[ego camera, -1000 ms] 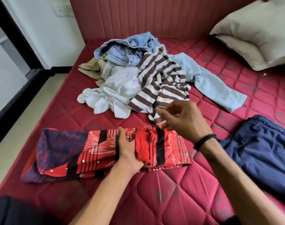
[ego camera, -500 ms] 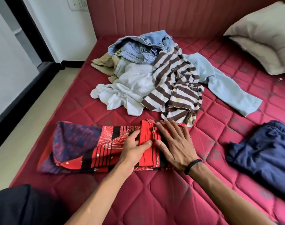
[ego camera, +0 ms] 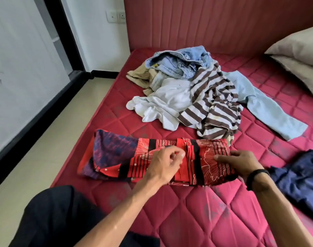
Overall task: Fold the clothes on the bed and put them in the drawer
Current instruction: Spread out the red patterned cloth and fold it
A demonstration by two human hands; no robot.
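Note:
A red patterned garment [ego camera: 211, 157] with black stripes lies folded into a long band across the near part of the bed [ego camera: 196, 211]. Its left end shows dark purple cloth. My left hand [ego camera: 165, 164] sits on the band's middle, fingers curled and thumb against fingertips, pinching the fabric near the button strip. My right hand [ego camera: 243, 163] grips the band's right end, fingers lying on top and the thumb tucked under the edge. Behind lies a loose pile: a brown-and-white striped top [ego camera: 214, 104], a white shirt [ego camera: 166, 102], denim [ego camera: 177, 63], a tan piece [ego camera: 139, 75] and a light blue sleeve [ego camera: 270, 111].
A navy garment [ego camera: 302, 177] lies at the bed's right edge. A beige pillow [ego camera: 302, 56] leans at the back right against the red padded headboard [ego camera: 214, 24]. The floor [ego camera: 45, 148] runs along the bed's left side, beside a white wall with a black base.
My right hand slid from the garment's middle to its right end and took hold there. My left hand curled its fingers on the middle. The view shifted left.

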